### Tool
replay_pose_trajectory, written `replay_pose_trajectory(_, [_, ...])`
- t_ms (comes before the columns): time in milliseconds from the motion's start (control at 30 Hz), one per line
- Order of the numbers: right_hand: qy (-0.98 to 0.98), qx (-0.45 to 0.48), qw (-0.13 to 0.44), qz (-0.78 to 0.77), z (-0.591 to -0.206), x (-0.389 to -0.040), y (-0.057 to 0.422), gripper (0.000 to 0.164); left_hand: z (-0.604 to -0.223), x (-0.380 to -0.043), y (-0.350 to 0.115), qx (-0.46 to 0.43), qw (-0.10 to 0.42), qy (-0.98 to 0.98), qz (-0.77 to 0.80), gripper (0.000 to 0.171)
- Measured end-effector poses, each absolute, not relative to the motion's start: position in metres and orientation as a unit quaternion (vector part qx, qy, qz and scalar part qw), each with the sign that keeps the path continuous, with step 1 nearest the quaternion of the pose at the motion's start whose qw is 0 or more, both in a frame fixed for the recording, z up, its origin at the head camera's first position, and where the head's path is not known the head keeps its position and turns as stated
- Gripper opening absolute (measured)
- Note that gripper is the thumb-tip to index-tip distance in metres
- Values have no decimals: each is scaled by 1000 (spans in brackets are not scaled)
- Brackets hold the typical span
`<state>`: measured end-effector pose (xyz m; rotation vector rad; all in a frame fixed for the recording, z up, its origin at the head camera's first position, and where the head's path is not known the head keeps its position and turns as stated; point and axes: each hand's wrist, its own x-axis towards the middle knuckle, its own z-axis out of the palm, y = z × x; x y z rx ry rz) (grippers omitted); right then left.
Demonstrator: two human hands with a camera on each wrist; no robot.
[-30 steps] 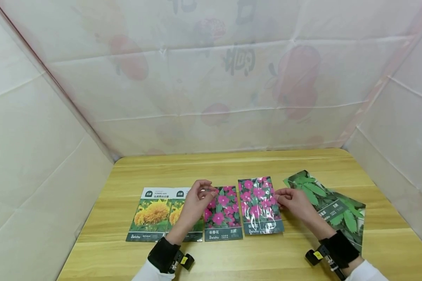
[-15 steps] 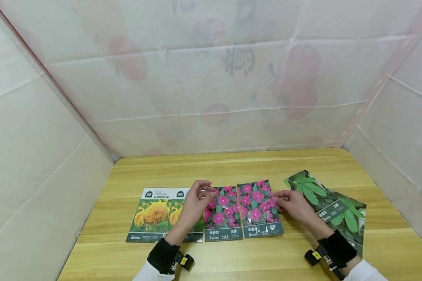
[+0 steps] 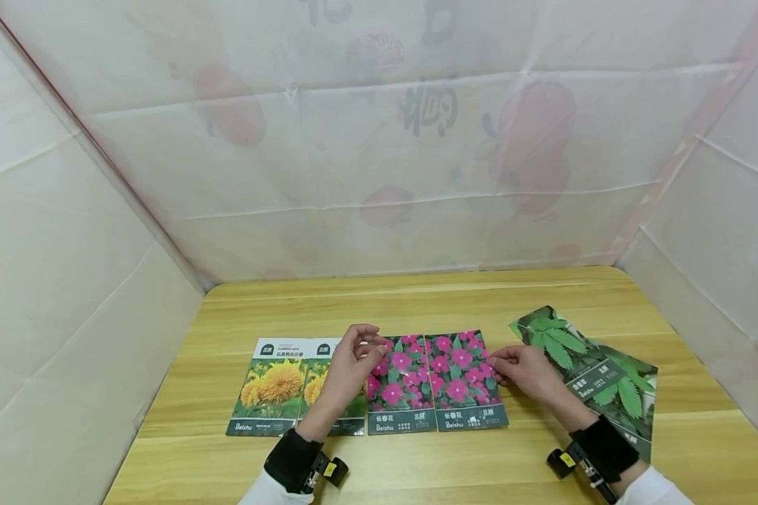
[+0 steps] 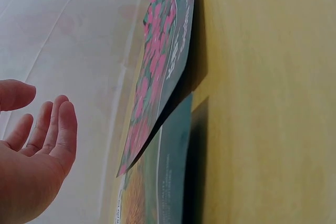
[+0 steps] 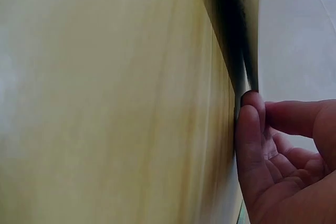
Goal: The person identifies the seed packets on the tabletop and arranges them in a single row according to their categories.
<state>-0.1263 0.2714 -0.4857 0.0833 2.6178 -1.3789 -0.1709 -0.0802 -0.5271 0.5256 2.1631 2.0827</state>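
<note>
My right hand (image 3: 529, 369) pinches the right edge of a pink-flower seed packet (image 3: 460, 379) between thumb and fingers. In the right wrist view the edge of that packet (image 5: 252, 40) meets the fingertips, slightly raised from the tabletop. A matching pink-flower seed packet (image 3: 401, 382) lies directly to its left, with sides meeting or nearly so. Over this packet's upper left corner my left hand (image 3: 354, 359) hovers, fingers loosely bent. The left wrist view shows that hand (image 4: 42, 156) holding nothing, thumb apart from the fingers. It partly hides the second of two yellow sunflower seed packets (image 3: 271, 389).
Green-leaf seed packets (image 3: 625, 393) overlap at an angle on the right, partly under my right forearm. The wooden table (image 3: 366, 305) is enclosed by pale fabric walls (image 3: 328, 175). Black wrist straps with small cameras sit on both wrists.
The right-hand pink-flower packet has come down toward the table and slightly left, straightening beside its twin. My right hand moved down slightly with it; my left hand stayed put.
</note>
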Motion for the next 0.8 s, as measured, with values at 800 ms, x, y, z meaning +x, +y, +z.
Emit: replay_pose_trajectory(800, [957, -1, -52, -284, -462, -135, 332, 35, -522, -170, -85, 150, 56, 718, 677, 84])
